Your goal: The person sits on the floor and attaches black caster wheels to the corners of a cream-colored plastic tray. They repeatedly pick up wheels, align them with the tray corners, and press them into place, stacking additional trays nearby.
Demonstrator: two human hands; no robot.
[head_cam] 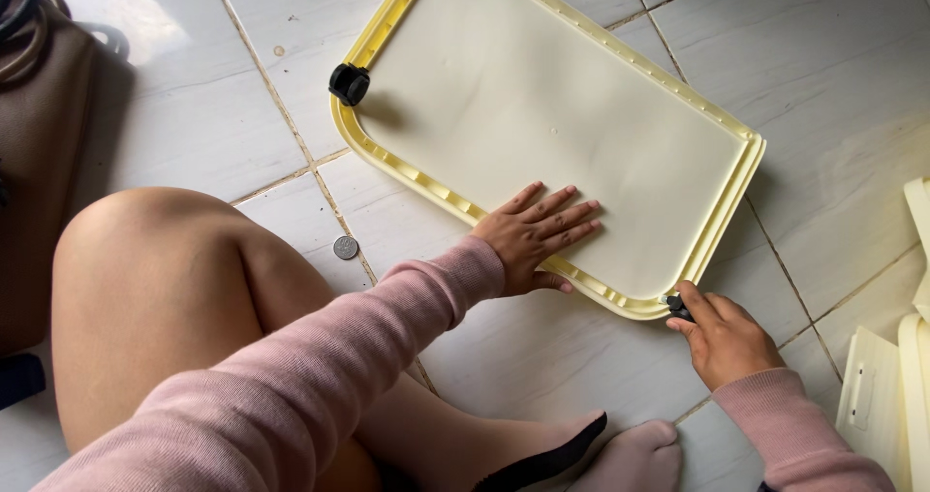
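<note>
A tiled floor is seen, on which a cream panel with a yellow rim is laid flat. The left hand is pressed on the panel near its lower edge, fingers spread flat, nothing gripped. The right hand is closed on a small black caster at the panel's near corner. Another black caster is fitted at the left corner. A coin lies on the floor beside the knee.

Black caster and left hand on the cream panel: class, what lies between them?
In the head view, only bare cream panel surface lies between the black caster and the left hand.
</note>
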